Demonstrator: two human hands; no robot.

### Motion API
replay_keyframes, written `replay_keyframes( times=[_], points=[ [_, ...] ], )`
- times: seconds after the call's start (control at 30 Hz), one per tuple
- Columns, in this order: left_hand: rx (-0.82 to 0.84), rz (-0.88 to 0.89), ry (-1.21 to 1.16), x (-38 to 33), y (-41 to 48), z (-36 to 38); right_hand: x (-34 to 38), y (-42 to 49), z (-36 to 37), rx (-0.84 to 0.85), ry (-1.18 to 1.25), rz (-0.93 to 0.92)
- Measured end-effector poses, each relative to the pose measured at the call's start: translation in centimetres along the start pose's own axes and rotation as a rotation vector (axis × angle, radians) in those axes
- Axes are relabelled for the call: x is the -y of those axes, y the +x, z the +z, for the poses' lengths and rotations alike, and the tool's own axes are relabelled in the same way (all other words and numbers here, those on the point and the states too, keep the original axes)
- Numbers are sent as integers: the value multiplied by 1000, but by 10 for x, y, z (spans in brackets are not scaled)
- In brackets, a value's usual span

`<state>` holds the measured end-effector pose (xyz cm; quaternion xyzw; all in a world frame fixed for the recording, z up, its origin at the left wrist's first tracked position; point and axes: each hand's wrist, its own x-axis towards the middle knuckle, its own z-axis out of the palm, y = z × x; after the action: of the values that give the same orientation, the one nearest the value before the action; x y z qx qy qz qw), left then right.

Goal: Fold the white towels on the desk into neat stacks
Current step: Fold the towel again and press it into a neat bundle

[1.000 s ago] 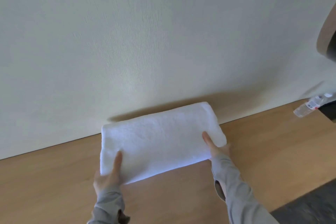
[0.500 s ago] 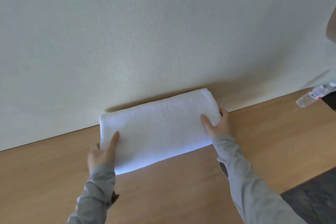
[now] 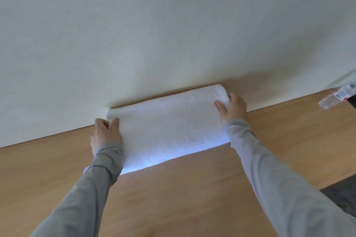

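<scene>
Head view: towel point(image 3: 169, 127) lies lengthwise along wall point(image 3: 173, 25).

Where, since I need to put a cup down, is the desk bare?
Bare desk lies left of the left hand along the wall, between the sleeves before the towel, and from the right hand to the bottle. Crowded where both hands hold the towel's ends.

Head-worn camera looks forward-down, close over desk point(image 3: 173, 204) toward wall point(image 3: 154, 34).
</scene>
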<state>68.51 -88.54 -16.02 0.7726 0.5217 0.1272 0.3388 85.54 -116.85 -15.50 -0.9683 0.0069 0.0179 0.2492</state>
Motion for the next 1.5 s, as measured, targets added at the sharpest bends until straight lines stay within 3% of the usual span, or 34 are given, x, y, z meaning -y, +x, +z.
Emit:
replay_keyframes(
  times=[0.07,0.17,0.27,0.33,0.63,0.87,1.13,1.27,1.5],
  points=[
    [-65,21,9,-7,-11,-3,7,-8,-4,-137,-223,-144],
    [-203,387,248,-23,-40,-4,31,-26,-2,-149,-208,-501],
    [36,801,524,-43,-75,14,60,-55,18,61,-190,-749],
    [166,876,576,-45,-89,28,64,-65,28,140,-247,-766],
    [289,886,656,-36,-77,41,52,-54,37,230,-437,-728],
    [209,829,639,0,-55,8,-1,-43,17,157,-458,-687],
    [246,811,692,-5,-51,2,10,-40,7,211,-439,-636],
    [112,693,750,-9,-49,-35,27,-44,-23,124,-326,-552],
    [49,590,752,-13,-48,-118,105,-70,-59,97,-350,-683]
  ],
)
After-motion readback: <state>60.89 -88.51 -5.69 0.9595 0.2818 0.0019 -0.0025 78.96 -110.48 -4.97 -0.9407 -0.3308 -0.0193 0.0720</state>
